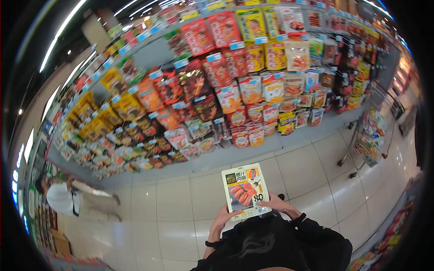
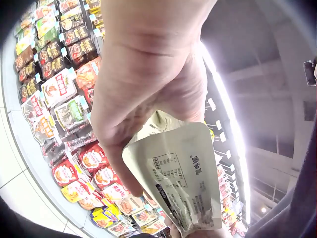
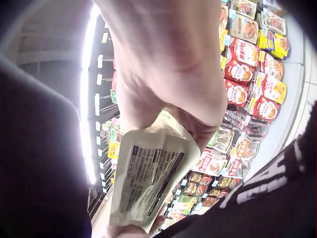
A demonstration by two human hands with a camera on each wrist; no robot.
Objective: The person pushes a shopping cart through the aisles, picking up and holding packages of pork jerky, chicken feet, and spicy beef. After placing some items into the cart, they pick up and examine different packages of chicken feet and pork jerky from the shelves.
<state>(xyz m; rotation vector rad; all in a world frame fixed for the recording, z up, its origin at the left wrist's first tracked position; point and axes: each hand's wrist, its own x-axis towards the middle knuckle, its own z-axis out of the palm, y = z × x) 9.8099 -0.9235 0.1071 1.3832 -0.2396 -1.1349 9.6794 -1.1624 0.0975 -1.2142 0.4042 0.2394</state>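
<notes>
A flat cream-coloured pack of sausages (image 1: 242,192), its front printed with red sausages and a fork, is held before the body in the head view. My left hand (image 1: 220,219) grips its lower left edge, and my right hand (image 1: 279,205) grips the lower right edge with the thumb on the front. In the left wrist view, the left hand (image 2: 148,79) curls round the pack, whose printed back (image 2: 181,173) faces the camera. The right wrist view has the right hand (image 3: 168,84) round the other side of the pack (image 3: 148,173).
Ahead stands a long shelf rack (image 1: 181,169) hung with rows of snack packs. A shopping cart (image 1: 370,137) is parked at the right on the tiled floor (image 1: 176,198). Someone in a white top (image 1: 61,198) is at the left. More packed goods (image 1: 384,239) line the lower right.
</notes>
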